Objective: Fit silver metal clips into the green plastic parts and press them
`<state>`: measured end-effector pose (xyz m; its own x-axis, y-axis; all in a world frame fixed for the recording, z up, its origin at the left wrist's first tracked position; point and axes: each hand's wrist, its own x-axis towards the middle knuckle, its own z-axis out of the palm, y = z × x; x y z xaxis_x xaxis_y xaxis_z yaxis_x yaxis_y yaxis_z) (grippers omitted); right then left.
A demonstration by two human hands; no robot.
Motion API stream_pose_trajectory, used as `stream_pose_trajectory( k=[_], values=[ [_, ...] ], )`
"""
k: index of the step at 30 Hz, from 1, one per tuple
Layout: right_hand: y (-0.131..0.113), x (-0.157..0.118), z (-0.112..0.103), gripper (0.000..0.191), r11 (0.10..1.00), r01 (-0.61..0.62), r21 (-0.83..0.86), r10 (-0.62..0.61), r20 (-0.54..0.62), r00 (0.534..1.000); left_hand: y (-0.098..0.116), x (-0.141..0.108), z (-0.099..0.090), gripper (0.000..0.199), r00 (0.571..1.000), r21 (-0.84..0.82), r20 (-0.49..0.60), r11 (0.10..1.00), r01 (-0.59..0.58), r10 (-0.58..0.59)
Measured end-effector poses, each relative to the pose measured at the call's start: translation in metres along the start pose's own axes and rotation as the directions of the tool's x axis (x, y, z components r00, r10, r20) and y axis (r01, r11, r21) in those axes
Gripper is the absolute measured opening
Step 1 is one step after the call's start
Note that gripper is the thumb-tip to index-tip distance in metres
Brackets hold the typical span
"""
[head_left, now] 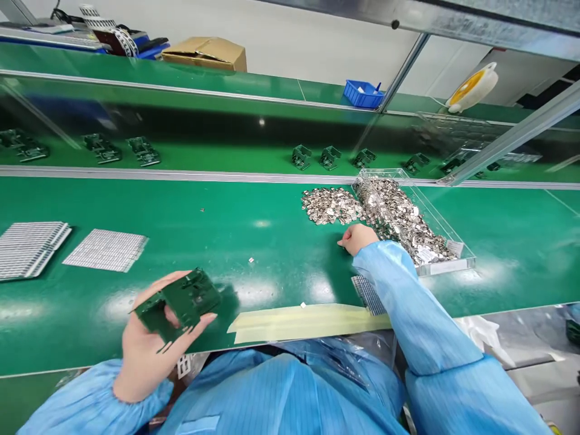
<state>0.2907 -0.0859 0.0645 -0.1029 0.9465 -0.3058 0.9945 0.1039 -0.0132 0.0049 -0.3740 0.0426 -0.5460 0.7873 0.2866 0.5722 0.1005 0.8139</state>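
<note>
Tilted above the near left part of the green bench, a green circuit board [196, 297] with a large cutout is gripped by its edges in my left hand [147, 353]. My right hand [359, 238] is low over the bench, thumb and fingertips pinched together; whatever is between them is too small to make out. Just beyond it lies a loose heap of small silvery metal pieces [330, 205]. To its right, a clear plastic tray [446, 266] holds many more of these pieces. A grey-striped sheet [368, 294] is partly covered by my right sleeve.
Pale yellow tape [308, 324] runs along the bench's front edge. At left lie a stack of striped white sheets [31, 244] and a single sheet [107, 249]. Several circuit boards [144, 151] line the strip behind the rail. A blue bin [362, 93] and cardboard box [206, 53] stand on the shelf.
</note>
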Motion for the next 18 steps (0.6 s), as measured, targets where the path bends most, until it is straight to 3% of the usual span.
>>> stream_pose_trajectory(
  k=[4,8,12,18],
  values=[
    [-0.003,-0.009,0.001,0.004,0.999,0.036,-0.033,-0.036,-0.011,0.999,0.029,-0.008,0.029,0.058,0.988,-0.262,0.155,0.963,0.063,-0.022],
    [-0.007,-0.017,0.007,0.017,0.997,0.058,-0.057,-0.059,-0.021,0.998,0.043,-0.001,0.059,0.062,0.968,-0.466,0.243,0.869,0.169,-0.058],
    [-0.004,-0.016,0.012,0.018,0.998,0.066,-0.020,-0.067,-0.021,0.998,0.045,0.007,0.086,0.066,0.918,-0.588,0.382,0.739,0.327,-0.102],
    [0.003,-0.026,0.005,0.014,0.988,0.131,0.076,-0.126,-0.068,0.990,0.040,0.006,0.101,0.064,0.915,-0.637,0.396,0.693,0.336,-0.079]
  ],
)
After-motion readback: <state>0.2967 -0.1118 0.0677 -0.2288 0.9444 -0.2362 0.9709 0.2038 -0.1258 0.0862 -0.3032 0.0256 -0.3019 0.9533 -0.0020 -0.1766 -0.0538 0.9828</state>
